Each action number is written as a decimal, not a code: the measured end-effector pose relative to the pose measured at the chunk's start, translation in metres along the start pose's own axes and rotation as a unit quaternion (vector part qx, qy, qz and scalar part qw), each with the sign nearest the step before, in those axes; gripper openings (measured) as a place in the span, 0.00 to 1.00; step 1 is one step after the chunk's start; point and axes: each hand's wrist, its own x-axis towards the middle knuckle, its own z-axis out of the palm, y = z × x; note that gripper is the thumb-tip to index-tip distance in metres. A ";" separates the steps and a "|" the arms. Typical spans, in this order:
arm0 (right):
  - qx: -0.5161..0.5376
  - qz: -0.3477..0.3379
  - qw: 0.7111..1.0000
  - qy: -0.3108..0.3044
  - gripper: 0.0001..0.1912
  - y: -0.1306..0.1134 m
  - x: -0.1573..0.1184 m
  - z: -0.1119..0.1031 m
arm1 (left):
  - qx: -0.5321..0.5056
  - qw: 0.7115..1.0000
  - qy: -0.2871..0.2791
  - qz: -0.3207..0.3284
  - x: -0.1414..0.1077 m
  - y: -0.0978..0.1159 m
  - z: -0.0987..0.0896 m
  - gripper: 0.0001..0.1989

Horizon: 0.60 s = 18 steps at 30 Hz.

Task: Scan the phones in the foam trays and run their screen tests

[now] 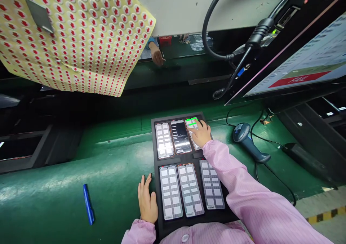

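A black foam tray (168, 161) with several smartphones in two rows lies in front of me. My right hand (200, 134) is over the far-right smartphone (191, 121), its fingers spread on or just above the screen, where green blocks show at the top. The far-middle smartphone (181, 137) has a dark screen with lines of text. Most other screens, such as that of the near-left smartphone (171, 191), carry a pattern of pale rectangles. Beside the tray's left edge, my left hand (148, 200) rests on the green table with fingers stretched out, holding nothing.
A blue marker (88, 204) lies at left. On the right are a barcode scanner (250, 141) with its cable and a monitor (302, 71) reading FAIL. A sheet of red-arrow stickers (89, 31) hangs at upper left. Another person's hand (157, 56) shows at the far bench.
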 end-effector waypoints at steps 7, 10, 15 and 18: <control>0.004 0.048 0.999 0.017 0.24 0.019 -0.008 -0.004 | -0.008 1.000 -0.006 -0.006 -0.001 -0.002 0.001 0.22; 0.007 0.071 0.997 0.025 0.24 0.024 -0.006 -0.006 | -0.005 1.000 -0.005 -0.007 0.000 -0.001 0.000 0.22; 0.013 0.102 0.994 0.046 0.22 0.033 -0.004 -0.008 | -0.005 1.000 -0.006 -0.005 0.000 0.000 -0.001 0.22; 0.011 0.105 0.993 0.045 0.22 0.038 -0.005 -0.008 | -0.005 1.000 -0.009 -0.008 0.000 -0.001 0.000 0.21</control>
